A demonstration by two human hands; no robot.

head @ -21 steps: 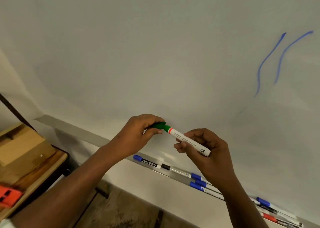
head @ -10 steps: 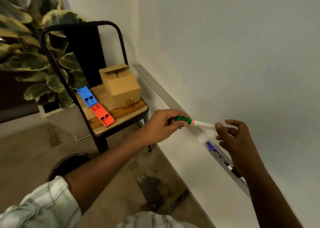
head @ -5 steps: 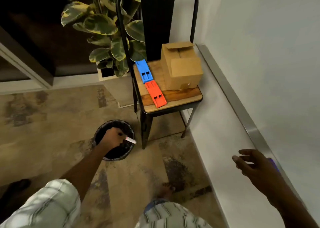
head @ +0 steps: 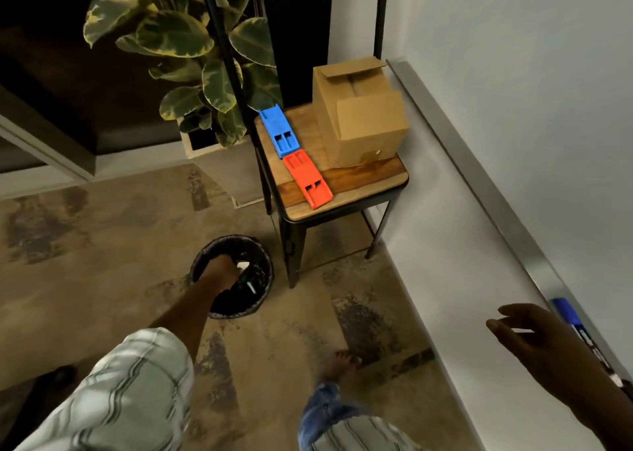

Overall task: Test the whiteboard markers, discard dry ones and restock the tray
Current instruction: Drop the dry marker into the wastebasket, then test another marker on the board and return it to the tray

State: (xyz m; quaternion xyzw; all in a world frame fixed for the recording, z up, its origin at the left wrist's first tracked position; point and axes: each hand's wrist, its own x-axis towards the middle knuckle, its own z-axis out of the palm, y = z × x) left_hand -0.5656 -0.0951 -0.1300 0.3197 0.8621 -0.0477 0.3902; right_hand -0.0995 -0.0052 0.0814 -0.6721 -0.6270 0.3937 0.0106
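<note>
**Left hand at the bin, right hand by the tray**

Head view: a mottled brown floor [head: 102, 227] meets a white wall [head: 428, 245], with the whiteboard [head: 513, 73] and its metal tray [head: 479, 183] on the right. A chair [head: 359, 183] carries a box [head: 363, 121], a blue block [head: 279, 131] and a red block [head: 308, 179]; a plant [head: 191, 49] stands behind. A black bin [head: 236, 237] sits on the floor just before the chair. The left hand [head: 222, 272] reaches into its mouth, fingers curled downward. A white marker end [head: 243, 265] shows just beside them, and I cannot tell whether they grip it or it lies loose. The right hand [head: 541, 341] hovers with fingers loosely spread, holding nothing. A blue marker [head: 568, 313] lies in the tray just beside that hand, on its far side, its long axis along the tray and its cap towards the chair. I judge the discard nearly done. The next test falls to the right hand, much the nearer, since the left is well apart, low at the bin
</note>
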